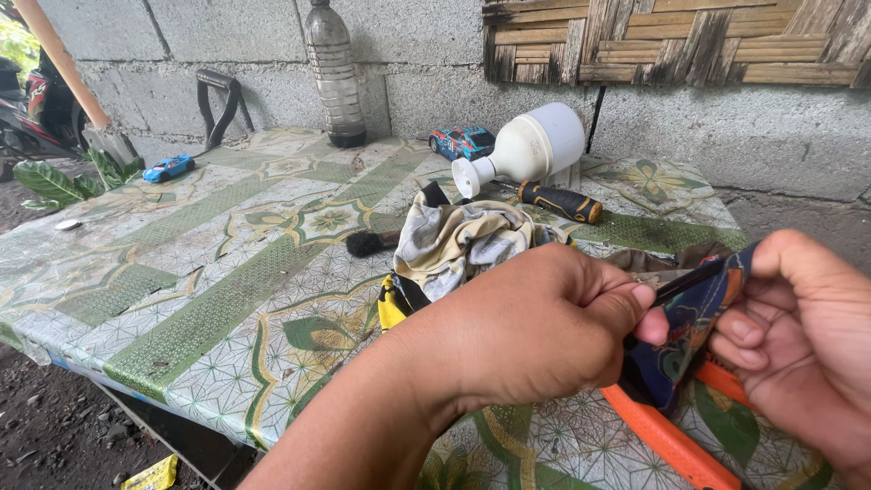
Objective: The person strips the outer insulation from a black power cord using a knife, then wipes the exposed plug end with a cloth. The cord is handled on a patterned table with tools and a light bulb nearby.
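Both hands worked over the near right corner of the bench [209,299], which wore a green and cream patterned cover. The left hand [535,331] was clenched, thumb and forefinger pinching a thin dark tool [689,279]. The right hand [803,345] gripped a dark blue patterned cloth [680,349], the tool's tip touching its upper edge. Beneath them an orange strip [667,440] lay across the cover. Just behind the left hand sat a crumpled rag [454,240] with a black brush [370,242] beside it. Toward the far edge lay a white bulb [531,145] on its side, a screwdriver [562,201] near it, a blue toy car [461,142] and an upright clear plastic bottle [334,77]. A second blue toy car [169,167] rested near the far left corner.
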